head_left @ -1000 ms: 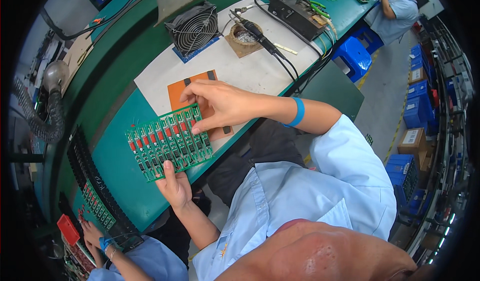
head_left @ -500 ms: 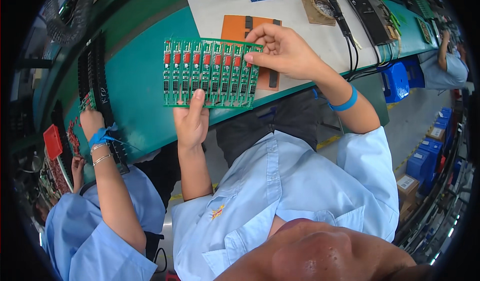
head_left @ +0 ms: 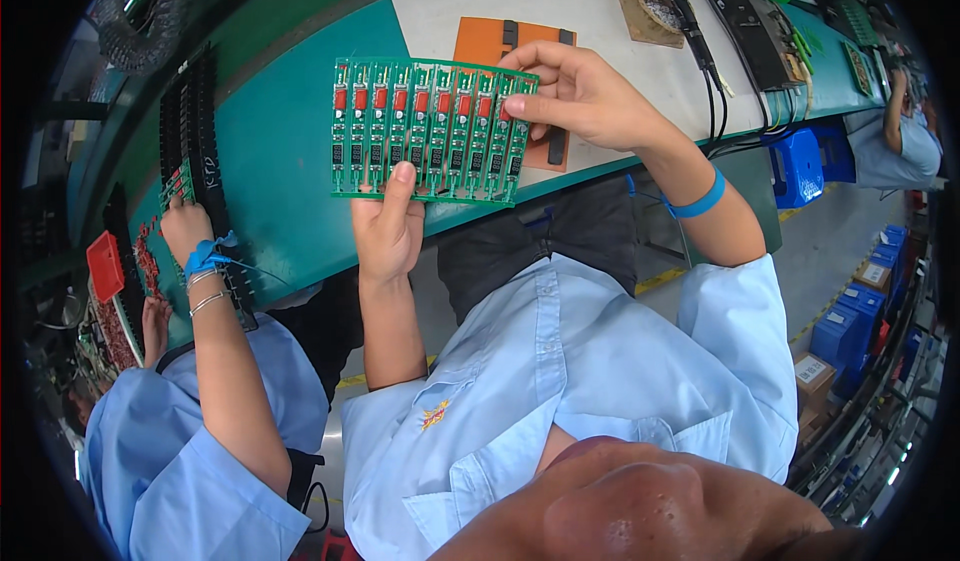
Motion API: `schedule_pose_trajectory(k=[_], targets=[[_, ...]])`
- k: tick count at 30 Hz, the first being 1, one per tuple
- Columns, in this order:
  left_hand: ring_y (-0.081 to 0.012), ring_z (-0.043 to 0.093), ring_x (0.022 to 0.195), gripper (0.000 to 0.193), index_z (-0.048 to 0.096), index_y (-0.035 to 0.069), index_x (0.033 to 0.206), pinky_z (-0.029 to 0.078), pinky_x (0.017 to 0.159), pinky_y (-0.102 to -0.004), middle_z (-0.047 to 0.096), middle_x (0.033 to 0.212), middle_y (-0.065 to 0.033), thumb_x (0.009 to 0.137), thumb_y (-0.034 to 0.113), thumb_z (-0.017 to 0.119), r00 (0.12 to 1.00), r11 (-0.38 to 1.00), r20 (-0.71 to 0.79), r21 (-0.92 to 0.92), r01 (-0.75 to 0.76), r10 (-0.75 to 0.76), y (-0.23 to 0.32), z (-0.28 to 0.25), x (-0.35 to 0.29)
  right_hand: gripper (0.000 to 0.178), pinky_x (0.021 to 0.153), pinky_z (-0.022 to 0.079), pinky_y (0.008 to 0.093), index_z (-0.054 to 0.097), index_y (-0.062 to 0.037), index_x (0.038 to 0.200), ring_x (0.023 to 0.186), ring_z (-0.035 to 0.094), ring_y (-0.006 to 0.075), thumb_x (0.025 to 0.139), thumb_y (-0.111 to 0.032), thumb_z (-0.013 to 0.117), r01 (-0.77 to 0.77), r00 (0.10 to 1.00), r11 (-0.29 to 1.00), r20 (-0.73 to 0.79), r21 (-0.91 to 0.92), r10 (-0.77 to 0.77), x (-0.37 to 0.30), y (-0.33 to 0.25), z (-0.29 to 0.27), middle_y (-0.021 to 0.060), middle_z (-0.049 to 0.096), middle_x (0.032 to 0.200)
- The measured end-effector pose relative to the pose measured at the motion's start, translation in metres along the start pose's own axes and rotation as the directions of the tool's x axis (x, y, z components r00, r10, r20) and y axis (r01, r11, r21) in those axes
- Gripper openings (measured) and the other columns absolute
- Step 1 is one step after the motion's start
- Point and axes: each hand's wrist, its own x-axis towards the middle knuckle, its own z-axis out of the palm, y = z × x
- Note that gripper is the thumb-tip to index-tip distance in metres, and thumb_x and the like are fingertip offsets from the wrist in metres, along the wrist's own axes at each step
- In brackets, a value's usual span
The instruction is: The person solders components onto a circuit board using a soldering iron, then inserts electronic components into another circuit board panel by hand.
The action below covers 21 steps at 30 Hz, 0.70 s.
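Note:
A green circuit board panel [head_left: 427,131] is held up over the bench, tilted slightly. Its narrow strips each carry a red component and a black display-like block. My left hand [head_left: 388,226] grips the near edge, thumb on the face and fingers mostly hidden beneath. At the far right corner, my right hand [head_left: 580,96] pinches the panel between thumb and fingers, its thumb beside the last red component. A blue wrist band [head_left: 697,196] circles my right wrist. Partly behind the panel and right hand lies an orange board [head_left: 490,39] with black blocks.
A white sheet [head_left: 430,11] covers part of the green bench [head_left: 275,141]. Black cables [head_left: 690,46] and a round container [head_left: 650,11] lie far right. At left, a co-worker's hand [head_left: 187,226] works by a black rail [head_left: 200,111]. A blue stool [head_left: 797,168] stands right.
The panel and both hands appear slightly higher in the picture, while the bench items have shifted a little up and right. Both hands keep their grip.

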Motion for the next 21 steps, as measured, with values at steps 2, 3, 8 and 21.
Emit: schedule_pose_trajectory(k=[2, 3, 8, 21], targets=[[-0.0228, 0.066, 0.128, 0.054, 0.040, 0.008, 0.160, 0.055, 0.107, -0.0361, 0.062, 0.147, -0.0137, 0.108, 0.001, 0.052, 1.000, 1.000, -0.004, 0.002, -0.006, 0.006, 0.000, 0.000, 0.000, 0.036, 0.064, 0.057, 0.0198, 0.061, 0.0024, 0.126, 0.081, 0.071, 0.0102, 0.096, -0.008, 0.078, -0.015, 1.000, 1.000, 0.021, 0.011, 0.015, 0.001, 0.002, -0.002, 0.0106, 0.074, 0.103], [-0.0232, 0.066, 0.128, 0.055, 0.039, 0.008, 0.160, 0.055, 0.107, -0.0366, 0.061, 0.148, -0.0140, 0.108, 0.000, 0.052, 1.000, 1.000, -0.002, -0.002, 0.007, -0.007, 0.000, 0.000, 0.000, 0.036, 0.064, 0.058, 0.0199, 0.061, 0.0025, 0.126, 0.080, 0.071, 0.0103, 0.097, -0.008, 0.078, -0.017, 1.000, 1.000, 0.020, -0.006, 0.017, 0.001, 0.004, -0.003, 0.0108, 0.074, 0.102], [-0.0242, 0.065, 0.128, 0.057, 0.038, 0.009, 0.161, 0.054, 0.108, -0.0379, 0.060, 0.148, -0.0148, 0.107, -0.003, 0.052, 0.999, 0.999, -0.008, -0.015, 0.033, -0.033, 0.000, 0.000, 0.000, 0.035, 0.065, 0.059, 0.0204, 0.062, 0.0028, 0.126, 0.077, 0.071, 0.0109, 0.097, -0.009, 0.077, -0.017, 0.999, 0.998, 0.030, -0.062, 0.019, 0.003, 0.006, -0.006, 0.0110, 0.075, 0.099], [-0.0212, 0.070, 0.116, 0.053, 0.048, 0.001, 0.153, 0.056, 0.099, -0.0328, 0.069, 0.136, -0.0144, 0.101, -0.007, 0.057, 0.998, 0.990, 0.004, -0.128, 0.063, -0.063, -0.001, -0.005, -0.004, 0.025, 0.065, 0.054, 0.0240, 0.075, -0.0010, 0.120, 0.077, 0.067, 0.0106, 0.099, -0.016, 0.075, 0.195, 0.980, 0.818, 0.071, -0.542, -0.187, 0.060, -0.019, -0.035, 0.0070, 0.075, 0.097]])
